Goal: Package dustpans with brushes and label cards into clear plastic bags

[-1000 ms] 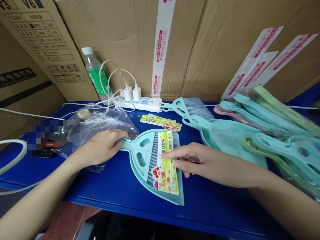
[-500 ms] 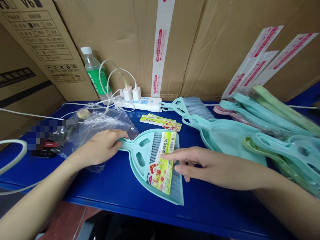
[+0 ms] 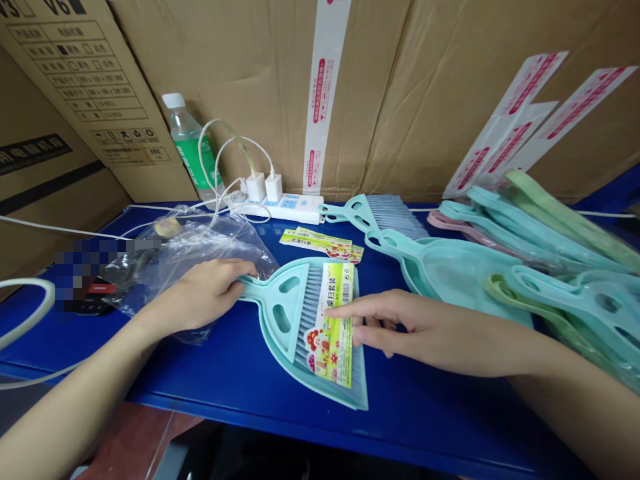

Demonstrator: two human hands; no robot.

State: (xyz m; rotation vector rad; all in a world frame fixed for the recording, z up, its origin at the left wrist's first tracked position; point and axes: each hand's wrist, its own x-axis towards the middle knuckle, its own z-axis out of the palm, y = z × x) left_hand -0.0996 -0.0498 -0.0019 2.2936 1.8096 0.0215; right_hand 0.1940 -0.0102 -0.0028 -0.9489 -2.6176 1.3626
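Note:
My left hand (image 3: 207, 293) is closed around the handles of a light-teal dustpan (image 3: 270, 343) and small hand brush (image 3: 300, 280). The brush lies in the pan, its grey-blue bristles to the right. Across the bristles rests a yellow-green printed label card (image 3: 345, 353) with mushroom pictures. My right hand (image 3: 407, 327) reaches in from the right, index finger stretched out on the card. Its thumb is near the card's right edge, and the other fingers are loosely bent, partly hidden. This hand appears to touch the card without gripping it.
More label cards (image 3: 320, 243) lie behind the pan. Another brush (image 3: 395, 217) and dustpan (image 3: 465, 273) sit to the right, beside bagged sets (image 3: 555, 227). At left are a clear plastic bag (image 3: 180, 267) and cables. A power strip (image 3: 300, 208) and bottle (image 3: 193, 150) stand before cardboard boxes.
The label card has turned slightly, its lower end swinging to the right, under my right fingers. The right hand has shifted a little. My left hand and the pan stay put.

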